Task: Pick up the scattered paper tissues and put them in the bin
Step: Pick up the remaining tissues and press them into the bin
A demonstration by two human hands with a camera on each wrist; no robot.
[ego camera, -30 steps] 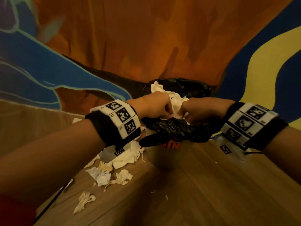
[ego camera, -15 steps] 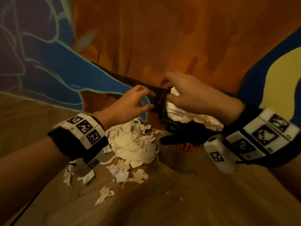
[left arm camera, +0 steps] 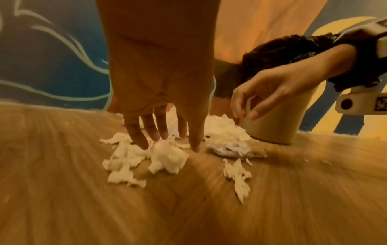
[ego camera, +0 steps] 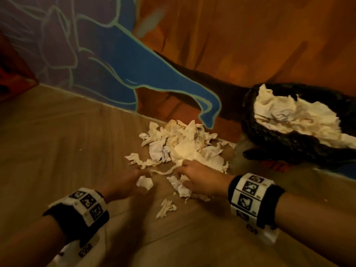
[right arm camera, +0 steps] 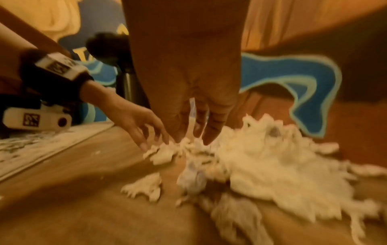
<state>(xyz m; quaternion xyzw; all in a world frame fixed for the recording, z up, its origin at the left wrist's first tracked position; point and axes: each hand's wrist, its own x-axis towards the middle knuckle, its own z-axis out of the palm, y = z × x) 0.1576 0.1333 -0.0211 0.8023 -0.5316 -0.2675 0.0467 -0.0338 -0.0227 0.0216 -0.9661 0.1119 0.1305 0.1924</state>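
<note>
Both hands have dropped from the bin (ego camera: 273,139) to the floor (ego camera: 57,143) w/ nothing held, so you're starting another load. Bin's already heaped, just right of the pile (ego camera: 181,145). Left hand (ego camera: 125,182): fingers spread, tips on scraps (left arm camera: 167,157). Right hand (ego camera: 200,180): fingers loose, reaching into the pile's near edge, no grasp yet.

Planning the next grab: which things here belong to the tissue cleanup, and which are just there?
Job:
tissue pile on floor
loose scraps
bin, black liner, already holding tissues
left hand
right hand

Just there:
painted wall
wood floor
</note>
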